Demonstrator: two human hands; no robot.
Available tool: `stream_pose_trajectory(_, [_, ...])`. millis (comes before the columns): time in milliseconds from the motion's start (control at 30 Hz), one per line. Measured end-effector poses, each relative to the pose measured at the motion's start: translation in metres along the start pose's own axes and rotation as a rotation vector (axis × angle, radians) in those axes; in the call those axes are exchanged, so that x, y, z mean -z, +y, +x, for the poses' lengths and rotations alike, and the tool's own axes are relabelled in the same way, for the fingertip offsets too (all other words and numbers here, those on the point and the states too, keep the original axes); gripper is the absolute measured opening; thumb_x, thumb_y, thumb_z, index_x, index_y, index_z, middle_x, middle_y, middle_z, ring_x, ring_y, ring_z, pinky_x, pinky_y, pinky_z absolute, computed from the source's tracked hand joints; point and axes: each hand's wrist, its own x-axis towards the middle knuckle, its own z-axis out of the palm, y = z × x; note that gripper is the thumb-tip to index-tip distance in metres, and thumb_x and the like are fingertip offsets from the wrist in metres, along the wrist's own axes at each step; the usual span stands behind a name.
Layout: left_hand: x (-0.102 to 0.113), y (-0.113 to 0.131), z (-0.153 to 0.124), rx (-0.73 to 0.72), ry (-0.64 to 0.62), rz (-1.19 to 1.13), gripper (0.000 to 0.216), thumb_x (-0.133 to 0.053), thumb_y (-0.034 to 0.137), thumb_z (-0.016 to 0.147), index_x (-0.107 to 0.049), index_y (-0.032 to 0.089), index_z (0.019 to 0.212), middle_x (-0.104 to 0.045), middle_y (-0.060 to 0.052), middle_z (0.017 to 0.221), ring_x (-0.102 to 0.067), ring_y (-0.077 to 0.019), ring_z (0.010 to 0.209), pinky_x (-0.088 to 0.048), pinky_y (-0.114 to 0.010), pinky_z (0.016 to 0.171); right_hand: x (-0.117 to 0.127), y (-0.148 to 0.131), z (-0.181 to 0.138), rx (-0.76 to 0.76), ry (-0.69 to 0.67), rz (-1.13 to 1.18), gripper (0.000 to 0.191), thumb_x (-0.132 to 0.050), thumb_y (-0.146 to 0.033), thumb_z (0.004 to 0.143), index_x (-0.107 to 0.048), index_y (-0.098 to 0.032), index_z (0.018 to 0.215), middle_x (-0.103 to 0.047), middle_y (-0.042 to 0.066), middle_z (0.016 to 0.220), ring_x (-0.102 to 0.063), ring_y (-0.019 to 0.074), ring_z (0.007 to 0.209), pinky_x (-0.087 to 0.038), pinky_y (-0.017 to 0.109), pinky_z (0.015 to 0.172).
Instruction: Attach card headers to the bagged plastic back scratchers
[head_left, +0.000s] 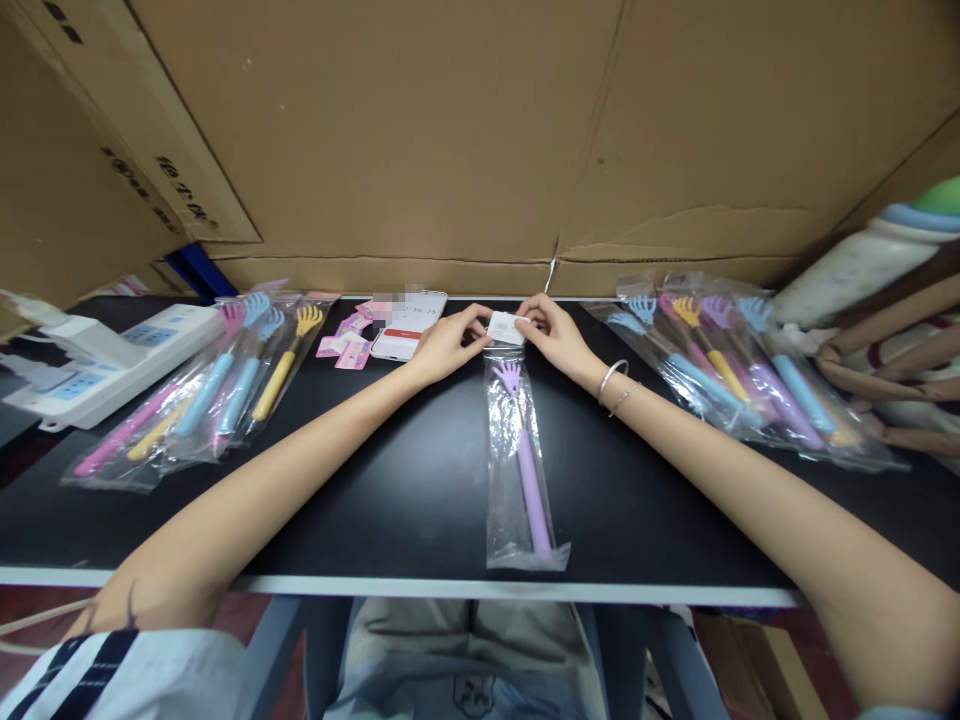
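Purple scratcher (531, 480), white label (502, 326), black tabletop (420, 490), navy-striped white sleeve (176, 670)

The single bagged scratcher (531, 490) lies on the worktop (420, 500). At its far end is a small slip (501, 328), with the left hand (454, 340) to the left and the right hand (555, 335) to the right. Going outward to the scratcher's left come the phone (409, 325), small cards (352, 340), a bagged pile (206, 395) and the power strip (161, 335). To its right lie another bagged pile (724, 375) and, farther out, a bottle (855, 270). Behind it rises the cardboard wall (420, 130).
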Motion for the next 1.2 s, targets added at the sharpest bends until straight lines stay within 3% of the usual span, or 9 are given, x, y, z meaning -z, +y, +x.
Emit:
stream_pose_trajectory(300, [0.000, 0.000, 0.000, 0.030, 0.009, 0.030, 0.026, -0.057, 0.025, 0.083, -0.052, 0.021, 0.109, -0.071, -0.001, 0.089, -0.066, -0.0162, 0.087, -0.047, -0.027, 0.074, 0.000, 0.005, 0.002, -0.036, 0.017, 0.063, 0.036, -0.061, -0.054, 0.078, -0.042, -0.024, 0.084, -0.053, -0.004, 0.066, -0.052, 0.0126, 0.060, -0.041, 0.027, 0.061])
stream_pose_trajectory(867, [0.002, 0.014, -0.004, 0.088, 0.064, 0.219, 0.009, -0.059, 0.032, 0.082, -0.058, 0.024, 0.087, -0.070, 0.002, 0.081, -0.058, -0.0183, 0.084, -0.040, -0.027, 0.068, 0.000, 0.008, 0.002, -0.036, 0.003, 0.049, 0.031, -0.060, -0.048, 0.080, -0.043, -0.023, 0.085, -0.053, -0.004, 0.065, -0.054, 0.0131, 0.062, -0.042, 0.027, 0.062])
stream_pose_trajectory(1200, [0.003, 0.012, -0.003, 0.084, 0.066, 0.220, 0.012, -0.058, 0.033, 0.084, -0.056, 0.023, 0.088, -0.069, 0.000, 0.085, -0.059, -0.0178, 0.084, -0.040, -0.027, 0.068, 0.000, 0.006, 0.001, -0.024, 0.041, 0.015, 0.025, -0.059, -0.042, 0.080, -0.045, -0.022, 0.085, -0.054, -0.004, 0.065, -0.054, 0.0133, 0.063, -0.040, 0.027, 0.062])
